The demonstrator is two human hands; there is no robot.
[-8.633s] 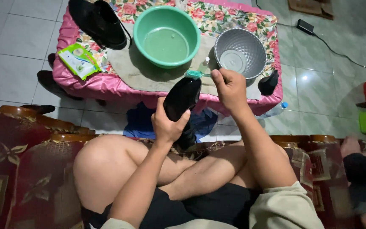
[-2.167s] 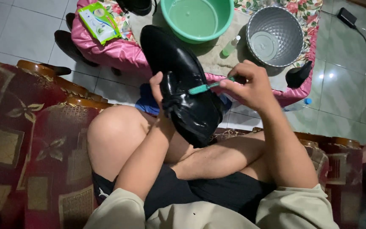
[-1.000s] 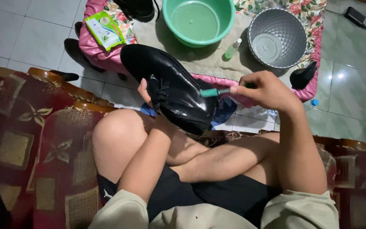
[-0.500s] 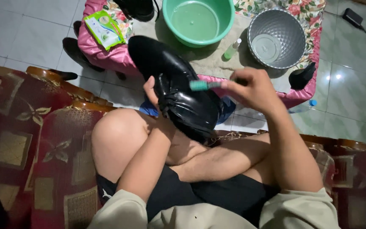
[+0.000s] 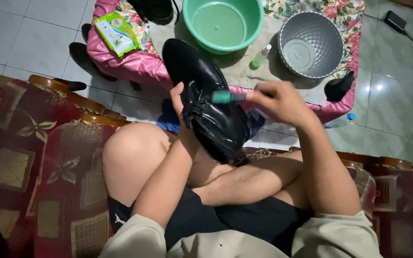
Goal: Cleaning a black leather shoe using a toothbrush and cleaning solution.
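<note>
Pinching a green-handled brush, the right hand's fingers lay its head against the laces of a black shoe. The left hand grips that shoe from behind, thumb curled over its edge, above the crossed legs. Beyond, on the pink-covered counter, stand a green basin and a grey bucket.

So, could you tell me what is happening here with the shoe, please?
A person seated on a patterned sofa holds a glossy black leather lace-up shoe over their lap. The left hand grips the shoe from its far side, and the right hand presses a small teal-handled brush against the upper near the laces. In front stands a low table with a pink floral cover, carrying a green plastic basin of water and a grey metal bucket.
</note>
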